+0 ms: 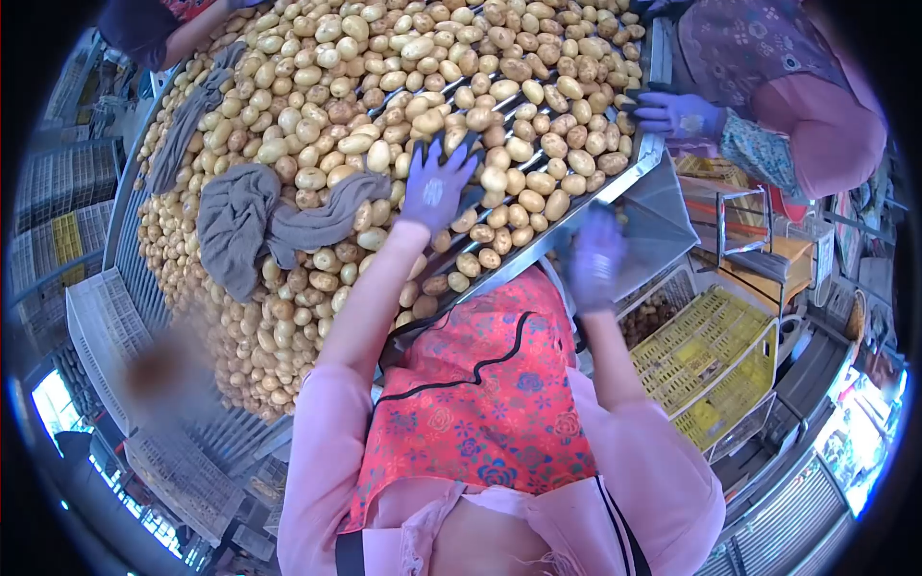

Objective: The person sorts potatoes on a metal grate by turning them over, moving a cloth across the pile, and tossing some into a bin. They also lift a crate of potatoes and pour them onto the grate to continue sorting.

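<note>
Potatoes (298, 125) lie in a thick layer over a slatted metal sorting table. My left hand (437, 187), in a purple glove with dark fingertips, rests on them with its fingers spread, touching potatoes near the front edge. My right hand (597, 257), gloved the same way, hangs beside the table's metal rim (557, 219), over a grey metal chute (658, 226). Motion smears its fingers, so its grip is hidden. Left of my left hand, a crumpled grey cloth (240, 226) lies on the potatoes.
Across the right corner, a co-worker's gloved hand (680, 117) touches the table's edge. Another person's arm (197, 34) reaches in at top left. A yellow crate (706, 350) stands at my right, and grey crates (106, 331) stand left. A brown blur (158, 370) hangs lower left.
</note>
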Demonstrator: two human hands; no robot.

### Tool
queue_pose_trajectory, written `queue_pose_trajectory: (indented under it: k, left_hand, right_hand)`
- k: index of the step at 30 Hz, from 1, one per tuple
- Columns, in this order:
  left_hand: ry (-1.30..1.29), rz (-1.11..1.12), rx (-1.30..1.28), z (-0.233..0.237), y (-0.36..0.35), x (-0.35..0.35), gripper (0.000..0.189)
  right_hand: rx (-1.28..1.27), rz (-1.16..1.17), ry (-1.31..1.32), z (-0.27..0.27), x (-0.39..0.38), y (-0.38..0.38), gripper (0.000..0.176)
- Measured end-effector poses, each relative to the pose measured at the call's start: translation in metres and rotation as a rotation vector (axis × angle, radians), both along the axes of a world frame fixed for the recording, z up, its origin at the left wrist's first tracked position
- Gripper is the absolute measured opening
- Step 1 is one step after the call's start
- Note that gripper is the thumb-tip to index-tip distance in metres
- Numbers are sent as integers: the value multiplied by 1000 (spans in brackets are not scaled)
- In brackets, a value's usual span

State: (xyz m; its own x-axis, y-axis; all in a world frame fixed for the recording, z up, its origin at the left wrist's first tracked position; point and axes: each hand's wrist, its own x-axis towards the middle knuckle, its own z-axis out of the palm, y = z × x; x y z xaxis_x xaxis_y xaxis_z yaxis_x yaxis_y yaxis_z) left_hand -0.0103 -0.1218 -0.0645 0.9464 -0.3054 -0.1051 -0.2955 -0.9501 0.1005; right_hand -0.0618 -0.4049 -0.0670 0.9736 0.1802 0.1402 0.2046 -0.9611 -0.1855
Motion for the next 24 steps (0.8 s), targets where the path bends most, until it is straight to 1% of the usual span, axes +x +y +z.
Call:
queue_pose_trajectory:
  k: [1,2,3,4,6,7,8,9,10,11,12,13,14,15,16,18,19,20,22,23,24]
  left_hand:
    - [-127,-63,35,3,1,16,53]
    - [-79,-91,84,7,3,29,53]
    - [-69,18,-2,11,6,37,52]
    - [-57,132,-86,17,10,42,50]
    - [-192,207,-201,43,44,34,50]
    - [-270,236,-150,59,59,20,51]
    - [-293,264,-216,83,66,2,51]
    - [-325,296,-209,84,74,-24,53]
    - [-309,312,-178,86,77,-52,55]
    - [-248,310,-114,92,75,-81,55]
    - [-140,319,-46,82,76,-116,55]
    - [-46,308,46,68,74,-150,55]
    - [52,256,79,63,74,-178,53]
    - [164,265,77,65,68,-193,53]
    - [275,278,75,67,63,-205,54]
    - [349,295,107,70,54,-214,55]
    - [325,290,94,58,53,-217,58]
    - [194,269,125,55,46,-206,58]
    - [236,321,53,24,37,-189,57]
    - [227,312,19,27,31,-172,55]
    - [219,299,-14,31,25,-155,54]
  right_hand:
    - [181,206,225,3,14,31,60]
    - [130,273,43,-18,12,61,62]
    - [3,277,249,-17,30,84,69]
    - [-190,264,73,-29,43,98,77]
    - [36,226,-28,-33,67,113,83]
    - [22,284,-25,-30,80,113,84]
    - [7,344,-27,-29,96,110,85]
    - [33,360,-81,-34,112,111,85]
    - [43,347,-96,-33,127,114,76]
    - [-10,329,-99,-55,146,113,72]
    - [-84,347,-141,-49,164,113,69]
    - [-226,323,-124,-56,190,113,63]
    - [41,320,-123,-49,209,118,55]
    - [-119,373,-95,-47,230,121,50]
    - [-221,411,-49,-40,240,130,49]
    - [-118,322,-18,-24,232,155,47]
    - [-62,387,-104,0,209,165,46]
    - [-45,481,-121,15,184,173,47]
    - [196,739,-155,-4,127,175,46]
    - [125,856,-50,-9,96,166,48]
    - [39,947,-16,-6,74,157,54]
